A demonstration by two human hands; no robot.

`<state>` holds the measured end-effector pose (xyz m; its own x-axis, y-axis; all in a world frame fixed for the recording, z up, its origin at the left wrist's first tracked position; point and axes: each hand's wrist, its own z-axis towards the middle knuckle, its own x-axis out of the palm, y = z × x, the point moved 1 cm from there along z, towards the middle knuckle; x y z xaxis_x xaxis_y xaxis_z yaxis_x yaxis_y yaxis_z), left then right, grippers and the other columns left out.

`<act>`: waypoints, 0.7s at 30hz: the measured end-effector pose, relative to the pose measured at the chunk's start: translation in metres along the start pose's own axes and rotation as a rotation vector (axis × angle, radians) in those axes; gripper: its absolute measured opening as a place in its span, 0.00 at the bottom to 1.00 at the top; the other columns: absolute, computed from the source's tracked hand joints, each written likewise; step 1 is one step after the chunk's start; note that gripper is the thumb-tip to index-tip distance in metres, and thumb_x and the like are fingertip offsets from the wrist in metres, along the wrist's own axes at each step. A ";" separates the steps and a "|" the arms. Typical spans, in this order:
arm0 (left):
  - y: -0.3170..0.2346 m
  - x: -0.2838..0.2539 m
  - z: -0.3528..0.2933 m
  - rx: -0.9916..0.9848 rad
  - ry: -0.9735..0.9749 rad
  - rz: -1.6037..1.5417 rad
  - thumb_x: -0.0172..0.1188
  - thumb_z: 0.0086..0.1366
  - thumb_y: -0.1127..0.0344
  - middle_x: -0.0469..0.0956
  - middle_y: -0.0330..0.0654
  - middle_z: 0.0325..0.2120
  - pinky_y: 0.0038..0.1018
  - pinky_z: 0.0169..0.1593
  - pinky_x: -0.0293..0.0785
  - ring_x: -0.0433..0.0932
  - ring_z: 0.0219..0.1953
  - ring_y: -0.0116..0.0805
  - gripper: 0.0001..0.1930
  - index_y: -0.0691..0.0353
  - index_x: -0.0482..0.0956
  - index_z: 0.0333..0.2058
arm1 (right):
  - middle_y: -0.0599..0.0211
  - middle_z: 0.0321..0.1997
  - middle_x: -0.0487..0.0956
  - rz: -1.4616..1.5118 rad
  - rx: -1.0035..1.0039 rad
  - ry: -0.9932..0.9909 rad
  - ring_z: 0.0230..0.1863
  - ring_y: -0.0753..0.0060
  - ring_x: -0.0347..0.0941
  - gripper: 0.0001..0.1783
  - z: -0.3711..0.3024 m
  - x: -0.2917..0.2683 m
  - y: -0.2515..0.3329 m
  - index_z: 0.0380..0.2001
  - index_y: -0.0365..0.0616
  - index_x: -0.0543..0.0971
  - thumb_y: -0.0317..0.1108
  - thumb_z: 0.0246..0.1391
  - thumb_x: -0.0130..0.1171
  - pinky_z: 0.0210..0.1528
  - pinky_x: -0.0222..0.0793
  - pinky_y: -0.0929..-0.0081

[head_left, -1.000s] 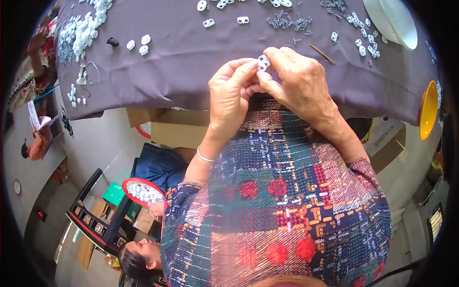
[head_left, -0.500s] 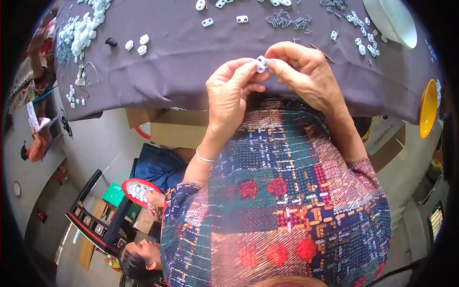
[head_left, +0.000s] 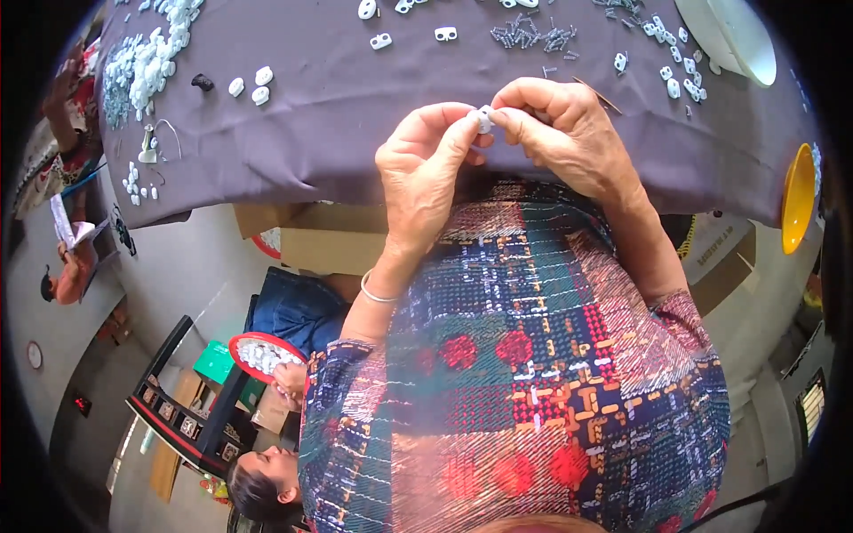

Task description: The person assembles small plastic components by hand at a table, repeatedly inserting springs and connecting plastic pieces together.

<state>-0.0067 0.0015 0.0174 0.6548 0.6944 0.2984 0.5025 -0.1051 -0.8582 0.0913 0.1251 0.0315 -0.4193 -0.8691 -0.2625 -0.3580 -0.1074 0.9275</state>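
A small white plastic cord lock with round holes is held above the table's near edge. My left hand pinches it from the left between thumb and fingers. From the other side my right hand closes its thumb and forefinger on the same piece; the fingertips partly cover it. Beyond my hands lie two more white two-holed pieces, one on the left and one in the middle. Small metal springs are scattered in a heap to their right.
A dark cloth covers the table. White parts are heaped at far left. A white bowl stands at far right, a yellow bowl below it. Lower left, another person holds a red-rimmed tray of white pieces.
The cord lock has turned slightly between my fingertips, and its holes show less. My left hand has shifted a little leftward. Both hands keep their pinch.
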 end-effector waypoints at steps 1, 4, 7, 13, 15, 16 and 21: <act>0.000 0.000 0.000 0.004 -0.003 0.007 0.57 0.59 0.72 0.78 0.41 0.29 0.19 0.32 0.74 0.77 0.29 0.26 0.07 0.68 0.75 0.35 | 0.78 0.17 0.70 -0.011 -0.019 -0.020 0.17 0.92 0.59 0.06 0.000 0.001 -0.001 0.29 0.39 0.76 0.31 0.53 0.55 0.16 0.54 0.90; 0.003 0.000 -0.001 0.010 -0.012 -0.009 0.57 0.59 0.73 0.78 0.41 0.29 0.18 0.31 0.74 0.77 0.28 0.25 0.06 0.69 0.75 0.35 | 0.77 0.17 0.70 -0.039 -0.049 -0.048 0.16 0.91 0.60 0.06 -0.002 0.004 -0.002 0.28 0.38 0.76 0.30 0.52 0.55 0.16 0.55 0.89; 0.007 -0.001 -0.001 0.018 -0.021 -0.035 0.57 0.59 0.74 0.78 0.41 0.28 0.17 0.31 0.74 0.76 0.27 0.25 0.06 0.70 0.75 0.35 | 0.76 0.16 0.70 -0.045 -0.056 -0.046 0.15 0.90 0.62 0.06 -0.002 0.006 -0.003 0.28 0.38 0.76 0.29 0.52 0.55 0.15 0.56 0.89; 0.008 -0.002 -0.001 0.023 -0.031 -0.041 0.57 0.58 0.75 0.77 0.40 0.25 0.17 0.30 0.73 0.75 0.25 0.24 0.05 0.70 0.76 0.34 | 0.75 0.16 0.71 0.030 0.028 0.048 0.14 0.89 0.64 0.06 0.000 0.002 -0.001 0.28 0.37 0.77 0.29 0.52 0.55 0.15 0.60 0.89; 0.009 -0.002 -0.001 0.022 -0.036 -0.039 0.57 0.58 0.75 0.77 0.40 0.25 0.17 0.30 0.73 0.75 0.25 0.23 0.05 0.70 0.76 0.33 | 0.75 0.16 0.71 0.074 0.069 0.079 0.14 0.88 0.65 0.06 0.000 0.003 -0.001 0.28 0.37 0.77 0.30 0.53 0.54 0.15 0.61 0.89; 0.010 -0.001 -0.001 0.030 -0.045 -0.048 0.57 0.58 0.75 0.77 0.40 0.24 0.17 0.30 0.73 0.75 0.25 0.23 0.05 0.70 0.76 0.33 | 0.75 0.16 0.71 0.096 0.087 0.076 0.14 0.88 0.65 0.07 0.000 0.003 -0.002 0.28 0.37 0.77 0.30 0.53 0.54 0.15 0.62 0.90; 0.011 0.000 -0.001 0.046 -0.098 -0.041 0.57 0.58 0.74 0.77 0.40 0.24 0.17 0.30 0.73 0.75 0.25 0.23 0.05 0.70 0.76 0.33 | 0.75 0.16 0.71 0.151 0.119 0.048 0.15 0.88 0.66 0.08 0.001 0.007 -0.004 0.29 0.37 0.76 0.31 0.54 0.54 0.15 0.63 0.90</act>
<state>-0.0005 -0.0007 0.0082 0.5748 0.7638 0.2937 0.4997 -0.0434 -0.8651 0.0888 0.1197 0.0255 -0.4365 -0.8932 -0.1076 -0.3916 0.0810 0.9166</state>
